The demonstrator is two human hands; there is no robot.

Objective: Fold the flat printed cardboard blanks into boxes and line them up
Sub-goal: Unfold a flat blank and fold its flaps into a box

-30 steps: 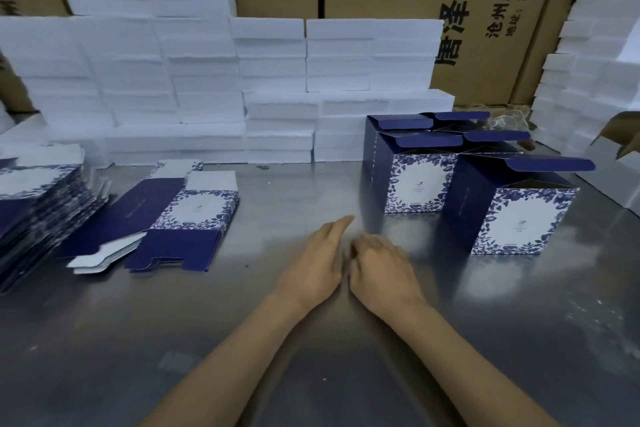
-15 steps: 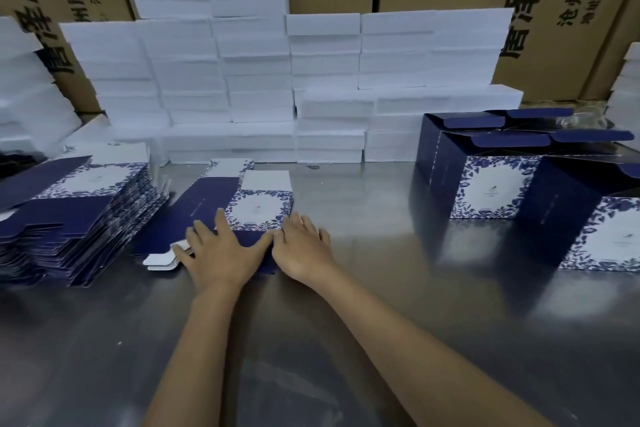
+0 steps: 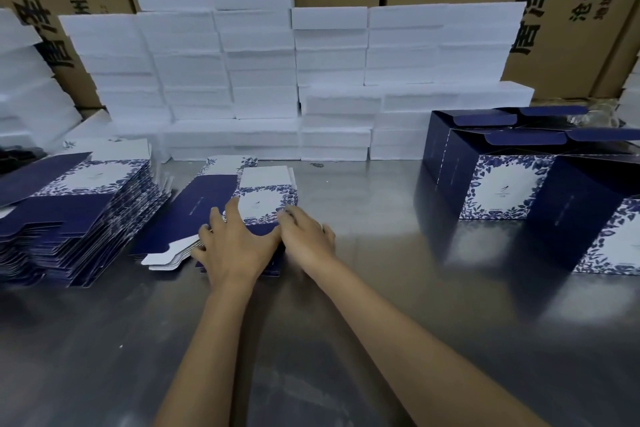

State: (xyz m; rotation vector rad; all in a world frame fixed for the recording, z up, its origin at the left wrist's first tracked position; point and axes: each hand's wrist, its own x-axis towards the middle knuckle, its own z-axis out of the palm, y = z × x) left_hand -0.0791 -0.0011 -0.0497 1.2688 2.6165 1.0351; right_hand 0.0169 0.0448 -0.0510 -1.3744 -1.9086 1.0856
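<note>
The flat blank (image 3: 221, 215) I'm after lies on top of a small pile on the steel table (image 3: 346, 340), left of centre. My left hand (image 3: 235, 246) rests on it, fingers spread flat; my right hand (image 3: 306, 239) touches its right edge, loosely curled, and I cannot tell whether it grips anything. Three folded boxes (image 3: 498, 184) stand lined up at the right with top flaps open; a tall stack of blanks (image 3: 79, 215) at the left remains, so I judge most work is ahead. Brown cartons (image 3: 554, 10) behind read "唐泽" and "沧州".

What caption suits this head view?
Both hands press on a flat blank beside the blank stack; folded boxes stand at right.
</note>
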